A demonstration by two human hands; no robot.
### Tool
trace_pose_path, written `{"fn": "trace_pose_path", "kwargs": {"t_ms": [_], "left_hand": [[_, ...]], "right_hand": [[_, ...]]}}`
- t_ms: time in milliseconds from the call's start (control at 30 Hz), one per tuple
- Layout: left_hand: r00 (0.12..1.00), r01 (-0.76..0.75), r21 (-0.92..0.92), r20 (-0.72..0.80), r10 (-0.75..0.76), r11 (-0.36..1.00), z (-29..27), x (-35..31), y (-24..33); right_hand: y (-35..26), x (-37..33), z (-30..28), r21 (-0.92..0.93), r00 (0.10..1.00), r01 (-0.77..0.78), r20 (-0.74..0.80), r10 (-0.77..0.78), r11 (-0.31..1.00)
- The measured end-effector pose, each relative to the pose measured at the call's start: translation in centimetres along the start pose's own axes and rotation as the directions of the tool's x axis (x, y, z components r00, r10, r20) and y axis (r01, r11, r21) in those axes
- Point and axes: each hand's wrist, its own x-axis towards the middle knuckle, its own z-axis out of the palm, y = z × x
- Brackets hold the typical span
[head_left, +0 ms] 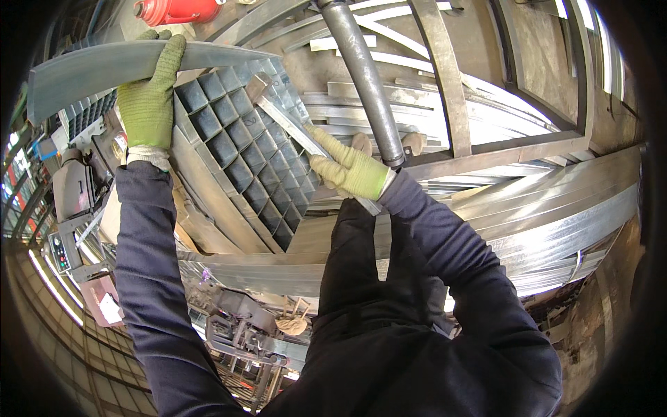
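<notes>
Both hands wear green knit gloves over dark blue sleeves. My left hand [148, 97] grips the top edge of a long grey metal strip [83, 69] that runs across the upper left. My right hand [349, 169] is shut on a narrow shiny metal bar [285, 125] that lies slanted across a dark grid panel [236, 153] of square cells. The bar's upper end reaches the panel's top edge, just under the grey strip.
A thick dark round pipe [361, 69] runs down from the top centre to just beside my right hand. Long galvanised steel strips [542, 215] are stacked at the right. A rusty steel frame [486, 156] stands behind. A red cylinder [177, 10] sits at top left.
</notes>
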Motion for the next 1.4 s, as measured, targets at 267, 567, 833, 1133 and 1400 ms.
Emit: {"fn": "trace_pose_path", "kwargs": {"t_ms": [267,567,833,1133,1400], "left_hand": [[0.999,-0.044,0.013,-0.006,0.044,0.999,0.0,-0.2,0.0],[1.0,-0.001,0.084,0.003,0.001,0.996,-0.1,0.0,0.8],[0.997,0.051,0.004,0.056,-0.051,0.999,-0.3,-0.1,0.3],[0.998,0.044,-0.032,0.052,-0.043,0.998,0.0,0.1,0.7],[0.998,-0.069,-0.119,0.005,0.07,0.99,0.5,0.2,-0.1]], "right_hand": [[-7.2,-4.6,-7.8,-0.011,0.971,-0.222,-0.093,0.22,0.975],[-1.5,-5.6,-4.5,0.031,0.988,-0.072,-0.138,0.076,0.997],[-2.8,-3.1,-3.5,-0.817,0.866,0.143,-0.17,-0.471,0.559],[-2.6,-2.3,3.9,-0.916,0.835,-0.013,-0.23,-0.501,0.4],[-2.4,-2.1,7.4,-0.983,0.872,-0.18,-0.176,-0.456,0.034]]}}
